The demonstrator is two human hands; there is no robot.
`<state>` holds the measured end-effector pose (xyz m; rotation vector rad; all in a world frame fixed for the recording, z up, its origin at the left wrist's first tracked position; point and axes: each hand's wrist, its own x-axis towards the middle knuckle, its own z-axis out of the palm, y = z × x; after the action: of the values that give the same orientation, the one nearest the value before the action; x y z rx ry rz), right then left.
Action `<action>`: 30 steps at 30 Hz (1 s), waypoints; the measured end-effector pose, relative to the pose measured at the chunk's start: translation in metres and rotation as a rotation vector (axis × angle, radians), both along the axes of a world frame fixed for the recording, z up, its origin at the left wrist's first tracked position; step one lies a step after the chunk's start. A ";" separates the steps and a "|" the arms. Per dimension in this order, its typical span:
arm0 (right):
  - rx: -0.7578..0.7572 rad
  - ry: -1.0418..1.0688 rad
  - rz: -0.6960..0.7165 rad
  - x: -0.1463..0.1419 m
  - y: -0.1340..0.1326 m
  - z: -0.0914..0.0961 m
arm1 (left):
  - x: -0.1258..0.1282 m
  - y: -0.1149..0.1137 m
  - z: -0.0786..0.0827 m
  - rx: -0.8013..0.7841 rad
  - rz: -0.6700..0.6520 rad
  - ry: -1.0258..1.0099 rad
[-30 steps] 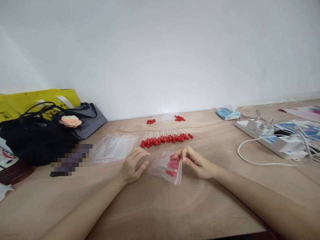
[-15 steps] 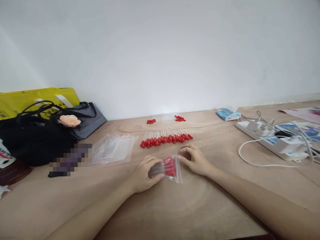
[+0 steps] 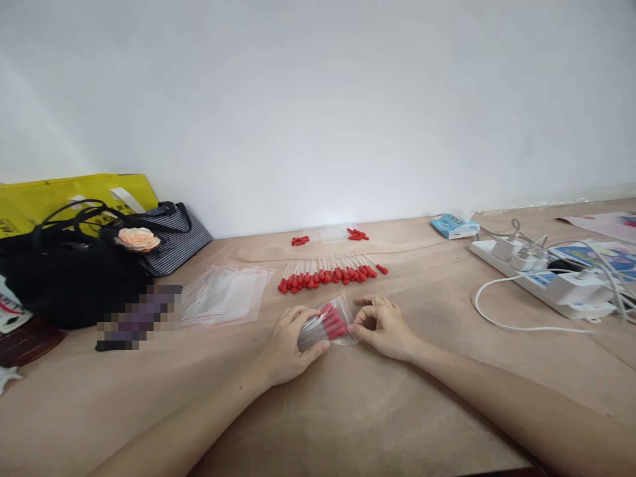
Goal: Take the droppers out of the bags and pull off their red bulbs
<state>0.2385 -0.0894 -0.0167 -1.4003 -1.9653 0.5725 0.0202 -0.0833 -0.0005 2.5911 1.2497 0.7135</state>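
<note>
Gripping a small clear bag (image 3: 330,323) of red-capped droppers, the left hand (image 3: 289,342) is curling around its closed end, fingers over the top and thumb underneath. The right hand (image 3: 381,326) is pinching the bag's open edge between thumb and fingertips, so both hands are touching the bag at once. The bag is sitting low over the wooden table (image 3: 377,411), right in front of the person. Just beyond it, a row of loose droppers (image 3: 330,274) is lying side by side, red caps towards the person. A stack of empty clear bags (image 3: 223,296) is lying to the left, near a black handbag (image 3: 64,278). A white power strip (image 3: 544,281) with plugged cables is lying well off to the right.
</note>
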 end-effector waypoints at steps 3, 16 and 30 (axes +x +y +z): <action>0.017 -0.002 -0.005 0.000 0.000 0.001 | 0.007 0.015 0.008 0.074 -0.118 0.015; 0.327 -0.075 0.081 0.003 -0.001 -0.003 | 0.038 0.052 0.008 0.283 -0.480 0.187; 0.340 -0.057 0.107 0.004 -0.002 0.000 | 0.039 0.053 0.005 0.225 -0.466 0.115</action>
<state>0.2428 -0.0915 -0.0169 -1.1170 -2.0762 0.2307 0.0588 -0.0307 0.0043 2.9796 0.5679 0.6457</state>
